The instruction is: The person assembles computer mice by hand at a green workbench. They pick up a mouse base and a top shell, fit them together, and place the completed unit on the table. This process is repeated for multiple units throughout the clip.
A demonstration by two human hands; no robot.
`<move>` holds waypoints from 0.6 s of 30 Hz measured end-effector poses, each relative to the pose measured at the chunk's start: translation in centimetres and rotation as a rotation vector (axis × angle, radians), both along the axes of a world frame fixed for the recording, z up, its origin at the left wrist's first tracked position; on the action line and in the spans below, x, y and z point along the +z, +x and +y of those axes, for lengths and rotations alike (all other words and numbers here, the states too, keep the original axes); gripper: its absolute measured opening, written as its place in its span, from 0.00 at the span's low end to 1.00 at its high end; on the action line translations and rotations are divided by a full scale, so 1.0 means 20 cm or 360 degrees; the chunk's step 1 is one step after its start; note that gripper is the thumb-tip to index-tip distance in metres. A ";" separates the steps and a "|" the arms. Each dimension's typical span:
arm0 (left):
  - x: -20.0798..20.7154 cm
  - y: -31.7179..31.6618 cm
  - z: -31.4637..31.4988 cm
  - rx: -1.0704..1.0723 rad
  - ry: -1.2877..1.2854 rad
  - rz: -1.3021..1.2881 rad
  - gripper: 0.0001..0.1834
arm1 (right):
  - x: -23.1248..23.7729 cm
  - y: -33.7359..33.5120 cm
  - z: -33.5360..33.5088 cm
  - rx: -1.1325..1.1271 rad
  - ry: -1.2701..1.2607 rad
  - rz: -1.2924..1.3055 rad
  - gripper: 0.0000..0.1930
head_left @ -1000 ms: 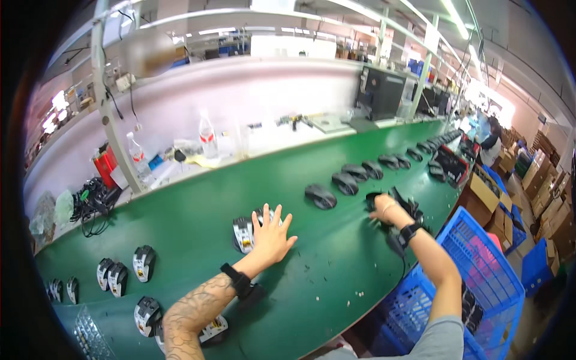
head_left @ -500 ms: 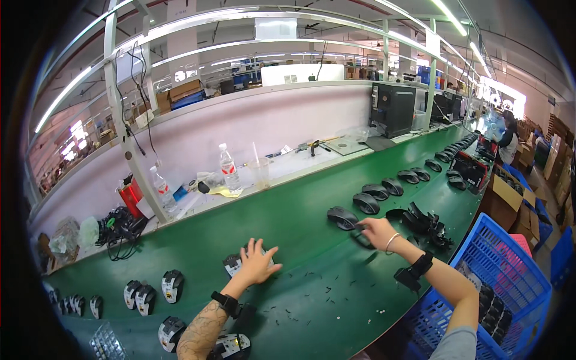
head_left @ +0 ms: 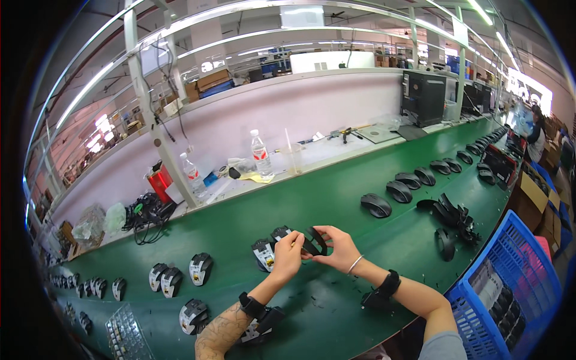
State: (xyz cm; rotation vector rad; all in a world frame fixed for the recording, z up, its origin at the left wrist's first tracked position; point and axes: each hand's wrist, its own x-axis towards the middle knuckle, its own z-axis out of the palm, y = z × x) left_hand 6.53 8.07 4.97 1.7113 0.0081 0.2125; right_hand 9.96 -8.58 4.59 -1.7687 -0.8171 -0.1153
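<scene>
My left hand [head_left: 288,255] is closed in a pinch over the middle of the green bench. What it grips is hidden behind its fingers. Close beside it, my right hand [head_left: 337,249] holds a curved black mouse shell [head_left: 319,239] between thumb and fingers, the piece lying between both hands. Just left of my left hand sits an opened mouse base [head_left: 263,254] with its inside showing, and a second base [head_left: 280,232] lies partly behind that hand. Another opened mouse [head_left: 259,327] lies by my left wrist, partly covered by it.
More opened mice [head_left: 200,268] lie left, near a clear tray [head_left: 127,333]. Assembled black mice [head_left: 376,205] line the bench's right side, beside a pile of black shells [head_left: 454,219]. A blue crate [head_left: 480,300] stands lower right. Bottles [head_left: 260,151] stand on the back ledge.
My right hand has come left from the row of mice with the black shell, meeting my left hand. The left hand's spread fingers have closed. The view has swung left.
</scene>
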 end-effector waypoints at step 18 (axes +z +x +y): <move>-0.19 0.36 0.38 0.0025 0.1896 0.0723 0.61 | -0.14 0.01 -0.10 -0.0344 -0.0068 -0.0677 0.22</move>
